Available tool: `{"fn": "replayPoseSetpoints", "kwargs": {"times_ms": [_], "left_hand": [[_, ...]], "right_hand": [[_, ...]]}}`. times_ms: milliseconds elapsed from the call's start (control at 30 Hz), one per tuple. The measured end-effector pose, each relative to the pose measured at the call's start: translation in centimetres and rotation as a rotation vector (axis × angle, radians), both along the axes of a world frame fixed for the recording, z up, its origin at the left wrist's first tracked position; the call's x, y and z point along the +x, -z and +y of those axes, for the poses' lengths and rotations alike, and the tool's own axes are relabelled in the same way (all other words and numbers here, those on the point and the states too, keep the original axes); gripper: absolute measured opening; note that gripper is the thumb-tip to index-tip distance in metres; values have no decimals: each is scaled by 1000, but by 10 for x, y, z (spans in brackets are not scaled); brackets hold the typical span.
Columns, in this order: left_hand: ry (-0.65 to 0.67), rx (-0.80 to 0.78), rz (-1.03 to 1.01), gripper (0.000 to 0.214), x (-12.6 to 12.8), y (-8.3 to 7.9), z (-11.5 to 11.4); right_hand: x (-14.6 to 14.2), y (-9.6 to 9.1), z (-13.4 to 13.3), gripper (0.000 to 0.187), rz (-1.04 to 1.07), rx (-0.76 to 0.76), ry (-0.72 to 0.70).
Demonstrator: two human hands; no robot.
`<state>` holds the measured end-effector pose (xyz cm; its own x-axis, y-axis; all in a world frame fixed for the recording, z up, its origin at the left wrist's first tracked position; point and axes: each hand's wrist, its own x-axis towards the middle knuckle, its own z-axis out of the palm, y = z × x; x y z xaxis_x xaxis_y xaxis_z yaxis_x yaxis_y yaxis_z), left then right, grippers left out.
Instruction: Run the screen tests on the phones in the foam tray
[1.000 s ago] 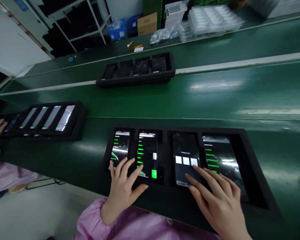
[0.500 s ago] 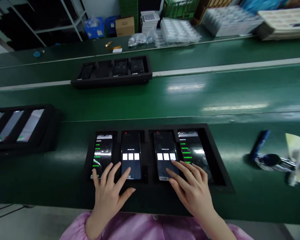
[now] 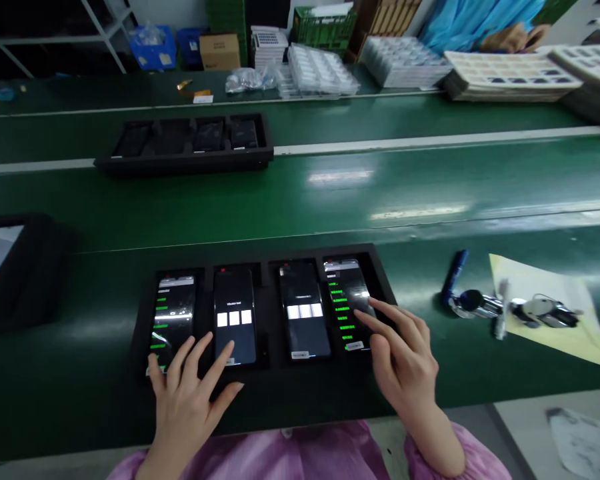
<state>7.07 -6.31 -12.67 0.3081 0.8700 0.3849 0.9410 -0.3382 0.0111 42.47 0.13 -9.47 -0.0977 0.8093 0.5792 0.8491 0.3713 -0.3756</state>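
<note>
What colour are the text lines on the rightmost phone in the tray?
Green, on the rightmost phone; the head view shows it best.

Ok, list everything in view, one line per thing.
Belt: one, green, across the middle.
Near tray: one, black, in front of the person.
Phones: four, black with lit screens, in the near tray.
Far tray: one, black, across the belt, dark devices inside.
Side tray: one, black, left edge.
Pen: one, blue, right of the near tray.
Sheet: one, yellowish, far right, metal items on it.
Blister trays: several stacks, whitish, back bench.
Co-worker's sleeve: one, blue, top right.
Left hand: fingers over the two left phones.
Right hand: forefinger on the rightmost phone.
</note>
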Motion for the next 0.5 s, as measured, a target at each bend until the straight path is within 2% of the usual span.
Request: {"fn": "replayPoseSetpoints", "kwargs": {"times_ms": [200, 333, 500], "left_hand": [[-1, -14, -31, 42, -1, 1, 0], [-3, -13, -43, 42, -1, 2, 0], [1, -4, -29, 42, -1, 1, 0]], "right_hand": [[33, 10, -22, 33, 20, -46, -43], [39, 21, -35, 36, -11, -73, -64], [43, 27, -36, 37, -107, -101, -20]]}}
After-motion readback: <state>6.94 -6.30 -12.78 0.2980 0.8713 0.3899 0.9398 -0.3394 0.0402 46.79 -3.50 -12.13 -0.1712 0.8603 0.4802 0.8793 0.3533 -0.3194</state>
